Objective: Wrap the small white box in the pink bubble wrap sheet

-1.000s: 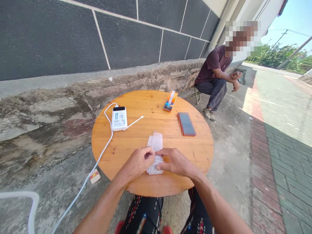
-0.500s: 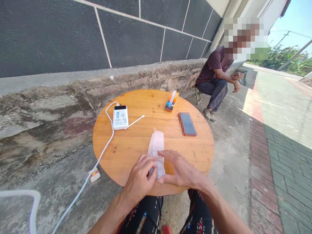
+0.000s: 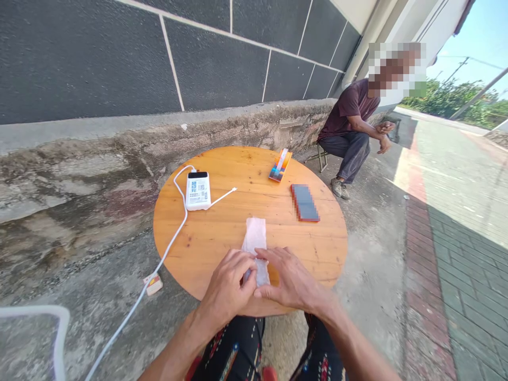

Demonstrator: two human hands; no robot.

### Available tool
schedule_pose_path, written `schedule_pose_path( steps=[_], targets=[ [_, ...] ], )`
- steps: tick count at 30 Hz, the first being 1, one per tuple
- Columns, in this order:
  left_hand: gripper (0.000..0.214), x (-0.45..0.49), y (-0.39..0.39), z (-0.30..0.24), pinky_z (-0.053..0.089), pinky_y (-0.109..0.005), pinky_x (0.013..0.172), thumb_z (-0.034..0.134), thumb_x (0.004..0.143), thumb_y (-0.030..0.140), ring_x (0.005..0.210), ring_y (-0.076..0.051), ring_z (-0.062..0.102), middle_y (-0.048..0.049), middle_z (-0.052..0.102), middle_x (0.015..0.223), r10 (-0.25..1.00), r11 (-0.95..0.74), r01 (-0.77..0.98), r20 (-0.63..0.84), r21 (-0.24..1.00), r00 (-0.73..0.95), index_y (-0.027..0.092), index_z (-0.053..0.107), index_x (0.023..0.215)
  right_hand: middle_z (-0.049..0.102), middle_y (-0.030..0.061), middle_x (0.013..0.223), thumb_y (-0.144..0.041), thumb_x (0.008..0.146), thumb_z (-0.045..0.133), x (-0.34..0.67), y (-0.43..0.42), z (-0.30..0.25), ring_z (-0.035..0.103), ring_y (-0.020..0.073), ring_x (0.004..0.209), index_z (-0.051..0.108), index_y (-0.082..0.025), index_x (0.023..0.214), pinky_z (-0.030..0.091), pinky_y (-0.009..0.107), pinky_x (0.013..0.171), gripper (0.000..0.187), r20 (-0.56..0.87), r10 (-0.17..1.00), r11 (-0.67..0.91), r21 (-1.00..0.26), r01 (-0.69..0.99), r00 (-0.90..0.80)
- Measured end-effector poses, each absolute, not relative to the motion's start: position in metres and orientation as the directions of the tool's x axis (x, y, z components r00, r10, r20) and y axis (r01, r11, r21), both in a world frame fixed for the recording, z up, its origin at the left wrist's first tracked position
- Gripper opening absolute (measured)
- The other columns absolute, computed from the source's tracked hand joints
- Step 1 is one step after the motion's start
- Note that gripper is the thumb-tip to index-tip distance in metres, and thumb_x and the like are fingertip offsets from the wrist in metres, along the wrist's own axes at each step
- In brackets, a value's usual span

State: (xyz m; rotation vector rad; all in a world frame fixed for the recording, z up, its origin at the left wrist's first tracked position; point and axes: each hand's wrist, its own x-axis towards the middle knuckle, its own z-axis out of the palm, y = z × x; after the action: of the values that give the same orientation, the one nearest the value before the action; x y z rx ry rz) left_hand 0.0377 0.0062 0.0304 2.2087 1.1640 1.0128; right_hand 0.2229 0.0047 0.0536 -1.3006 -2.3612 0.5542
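Observation:
A thin white tissue [image 3: 255, 233], folded into a long strip, lies near the front edge of the round wooden table [image 3: 222, 233]. At its left edge my left hand [image 3: 232, 280] is closed, thumb and forefinger pinching the tissue. Opposite it, my right hand [image 3: 291, 280] is open, with thumb and fingers apart in a curve. The tips of its forefinger and thumb rest at the tissue's right edge. Part of the tissue's near half is hidden behind my fingers.
A white power bank [image 3: 198, 193] with a white cable [image 3: 172, 241] lies at left. An orange tape dispenser [image 3: 280, 165] and a red-edged phone [image 3: 305, 203] are at the right. A person [image 3: 353, 116] sits on a stool beyond, by the wall. A small box [image 3: 153, 284] lies on the ground.
The tissue's far end now looks flatter and straighter. My right hand has shifted slightly left, its fingertips closer to my left hand. The left hand keeps its pinch.

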Motion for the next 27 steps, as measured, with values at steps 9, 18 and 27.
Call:
schedule_pose_path(
  steps=[9,18,27],
  targets=[
    [0.015,0.034,0.013,0.04,0.042,-0.029,0.076,0.047,0.079,0.007,0.087,-0.017,0.052,-0.0003,0.062,0.084,0.841,-0.516,0.524,0.284,0.678,0.46,0.021,0.05,0.072,0.061,0.0132,0.12,-0.05,0.08,0.064,0.211,-0.016,0.06,0.055,0.0302,0.104,0.048,-0.018,0.128,0.038,0.046,0.09,0.06,0.159,0.864,0.493,-0.453,0.743,-0.477],
    [0.014,0.033,0.025,0.053,0.035,-0.026,0.062,0.047,0.077,0.012,0.072,-0.016,0.051,0.0017,0.053,0.067,0.85,-0.452,0.601,0.113,0.659,0.515,0.021,0.052,0.067,0.065,0.0123,0.112,-0.037,0.083,0.064,0.209,-0.018,0.042,0.059,0.0274,0.1,0.05,-0.017,0.12,0.038,0.042,0.089,0.044,0.219,0.905,0.425,-0.493,0.759,-0.365],
    [0.014,0.033,0.033,0.061,0.035,-0.026,0.063,0.046,0.08,0.018,0.07,-0.015,0.051,0.0019,0.053,0.069,0.865,-0.355,0.637,-0.019,0.685,0.502,0.02,0.054,0.069,0.064,0.0115,0.109,-0.042,0.082,0.064,0.208,-0.013,0.051,0.057,0.027,0.097,0.056,-0.017,0.113,0.039,0.042,0.086,0.041,0.203,0.897,0.442,-0.427,0.789,-0.393]
  ],
)
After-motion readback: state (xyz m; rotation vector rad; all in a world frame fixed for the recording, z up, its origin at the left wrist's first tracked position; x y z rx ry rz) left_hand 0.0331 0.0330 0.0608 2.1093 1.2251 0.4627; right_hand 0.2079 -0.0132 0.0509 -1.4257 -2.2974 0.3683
